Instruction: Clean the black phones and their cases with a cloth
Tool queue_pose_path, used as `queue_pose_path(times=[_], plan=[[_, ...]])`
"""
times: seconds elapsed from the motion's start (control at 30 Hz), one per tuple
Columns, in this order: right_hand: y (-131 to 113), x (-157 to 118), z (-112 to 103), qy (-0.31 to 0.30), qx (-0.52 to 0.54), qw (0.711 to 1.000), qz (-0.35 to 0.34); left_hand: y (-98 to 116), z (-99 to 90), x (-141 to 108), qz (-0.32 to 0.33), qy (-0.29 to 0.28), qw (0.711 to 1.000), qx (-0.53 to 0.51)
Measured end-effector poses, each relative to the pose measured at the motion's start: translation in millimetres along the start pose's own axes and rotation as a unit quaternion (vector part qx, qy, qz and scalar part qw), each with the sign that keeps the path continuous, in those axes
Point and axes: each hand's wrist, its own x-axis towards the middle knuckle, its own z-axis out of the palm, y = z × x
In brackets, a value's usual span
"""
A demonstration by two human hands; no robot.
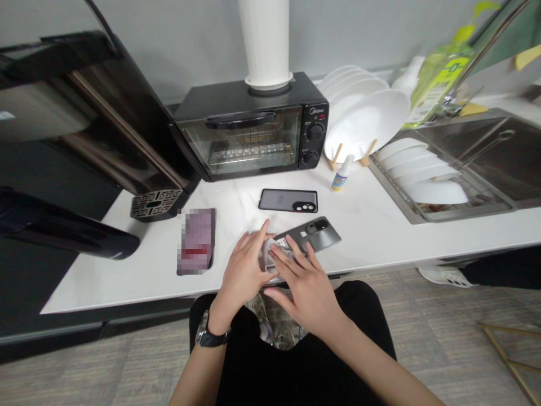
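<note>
A dark grey phone (332, 235) lies back up near the counter's front edge, its camera block towards the right. My right hand (310, 290) reaches over its left part, fingers stretched and spread. Under those fingertips is a thin, whitish, crumpled piece (269, 256), a wipe or film; I cannot tell which. My left hand (245, 273) is at the phone's left end, fingers extended, thumb pointing towards that piece; whether it grips the phone is hidden. Behind the phone lies a black-rimmed phone case (276, 200). A small spray bottle (340, 176) stands further back.
A pixelated phone-shaped object (196, 242) lies to the left. Behind are a black toaster oven (253, 144), a coffee machine (156, 203) and racked white plates (367, 124). A sink (507, 146) with bowls (422, 169) is on the right. A person's shoe (443, 276) shows below.
</note>
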Motion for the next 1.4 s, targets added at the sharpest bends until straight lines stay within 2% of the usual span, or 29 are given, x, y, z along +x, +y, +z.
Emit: queue_pose_path(times=[0.1,0.2,0.3,0.37,0.43,0.53,0.63,0.7,0.77,0.87,0.97,1.03,1.1,1.23,1.33,1.4], plan=[[10,-26,-7,-0.003,-0.027,1.000,0.016,1,-0.6,1,-0.010,-0.003,1.000,-0.009],[43,-42,-15,0.030,-0.072,0.994,0.081,3,-0.6,1,-0.021,-0.001,1.000,-0.009],[74,-36,-18,0.079,-0.104,0.979,0.154,4,-0.5,2,-0.021,-0.005,1.000,-0.009],[82,-19,-16,0.094,-0.106,0.974,0.175,5,-0.4,2,-0.023,-0.007,1.000,-0.010],[75,2,-11,0.091,-0.093,0.978,0.166,5,-0.3,2,-0.025,-0.006,1.000,-0.014],[44,21,-2,0.058,-0.050,0.992,0.104,4,0.0,1,-0.024,-0.003,1.000,-0.017],[10,14,2,0.013,-0.008,0.999,0.031,1,0.2,0,-0.019,-0.003,1.000,-0.012],[0,-2,-1,-0.009,-0.003,1.000,0.006,1,0.1,0,-0.014,-0.006,1.000,-0.015],[6,-21,-7,-0.019,-0.015,1.000,0.012,2,-0.4,0,-0.015,-0.008,1.000,-0.020],[37,-39,-19,0.007,-0.051,0.996,0.076,5,-1.4,1,-0.026,-0.009,0.999,-0.022],[71,-34,-26,0.067,-0.091,0.982,0.153,7,-2.4,3,-0.028,-0.014,0.999,-0.021],[80,-19,-24,0.085,-0.102,0.977,0.168,7,-2.7,3,-0.027,-0.015,0.999,-0.019],[71,0,-19,0.077,-0.088,0.982,0.149,6,-2.4,3,-0.026,-0.014,0.999,-0.019],[23,19,-4,0.022,-0.011,0.998,0.051,3,-0.8,1,-0.010,-0.008,1.000,-0.012],[-1,4,-2,-0.004,0.013,1.000,0.004,1,-0.5,0,-0.003,-0.010,1.000,-0.011],[1,-15,-7,-0.008,-0.003,1.000,0.006,2,-0.9,0,-0.001,-0.013,1.000,-0.010]])
